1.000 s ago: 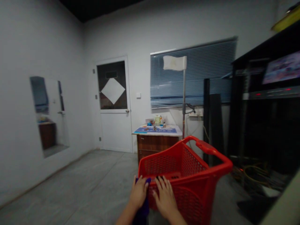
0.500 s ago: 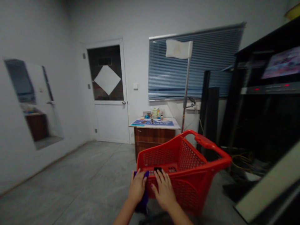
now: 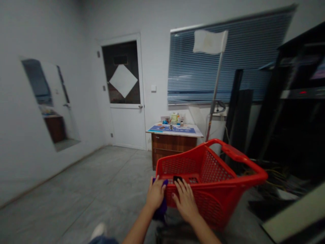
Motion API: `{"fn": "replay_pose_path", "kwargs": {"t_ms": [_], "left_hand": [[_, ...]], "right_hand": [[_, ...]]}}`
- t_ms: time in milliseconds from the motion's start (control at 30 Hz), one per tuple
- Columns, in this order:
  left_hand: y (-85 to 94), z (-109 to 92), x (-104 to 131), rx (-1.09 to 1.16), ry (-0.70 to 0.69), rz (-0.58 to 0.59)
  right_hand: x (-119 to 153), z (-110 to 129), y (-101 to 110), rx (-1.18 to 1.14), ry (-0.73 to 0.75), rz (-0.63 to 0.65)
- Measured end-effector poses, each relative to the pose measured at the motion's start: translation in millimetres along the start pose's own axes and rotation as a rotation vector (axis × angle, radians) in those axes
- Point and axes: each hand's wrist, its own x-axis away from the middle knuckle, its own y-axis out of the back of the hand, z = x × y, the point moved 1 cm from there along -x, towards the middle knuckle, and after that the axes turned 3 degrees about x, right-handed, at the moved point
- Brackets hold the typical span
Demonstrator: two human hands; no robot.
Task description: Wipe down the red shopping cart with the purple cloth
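Note:
A red plastic shopping cart (image 3: 210, 200) stands in front of me, its handle at the right. Purple cloth (image 3: 160, 212) hangs over the near left corner of its rim. On that cloth lies my left hand (image 3: 155, 194), its fingers bent over the rim and closed on the cloth. Just to the right, my right hand (image 3: 185, 200) rests on the rim with fingers spread, the thumb outside the basket. A small black item (image 3: 177, 178) shows at its fingertips, inside the cart; whether the fingers touch it I cannot tell.
Beyond the cart, a brown cabinet (image 3: 172, 143) bears small bottles. A flag (image 3: 208, 42) on a pole rises behind the handle. Black shelving and cables are at the right, a white door (image 3: 128, 128) and a mirror (image 3: 50, 98) at the left. A light shoe (image 3: 99, 230) shows below.
The view has shifted left, so the cart and both hands appear slightly farther right. The hands keep their places on the rim. A shoe and a bit of blue clothing have come into view.

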Motion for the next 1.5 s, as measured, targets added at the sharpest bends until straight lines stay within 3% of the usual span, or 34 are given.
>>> {"fn": "replay_pose_path", "kwargs": {"t_ms": [100,300,433,567,800,1100,1367,1500], "left_hand": [[2.3,-1.6,1.9,-0.012,0.028,-0.005],[-4.7,-28.8,-11.4,-0.02,-0.053,0.037],[1.5,-13.5,-9.5,-0.026,-0.066,0.082],[5.7,0.5,-2.7,-0.027,-0.024,0.056],[-12.5,-32.8,-9.7,-0.04,-0.066,0.028],[-12.6,-19.9,-4.0,-0.027,-0.027,-0.013],[-30.9,-64.7,-14.2,-0.032,-0.123,0.019],[-24.9,-50.2,-11.7,-0.024,-0.134,0.04]], "right_hand": [[0.2,-0.5,-1.8,0.007,0.004,0.002],[-2.1,-3.6,-6.0,0.001,0.018,-0.028],[-2.0,-7.7,-8.9,0.002,0.043,-0.052],[-0.6,-9.1,-10.1,0.01,0.043,-0.051],[-2.1,-7.0,-9.1,0.017,0.05,-0.041],[-1.6,-43.1,9.6,0.114,-0.029,-0.08],[-0.2,-47.3,12.2,0.09,0.003,-0.052],[2.4,-47.8,16.0,0.081,0.026,-0.048]]}}
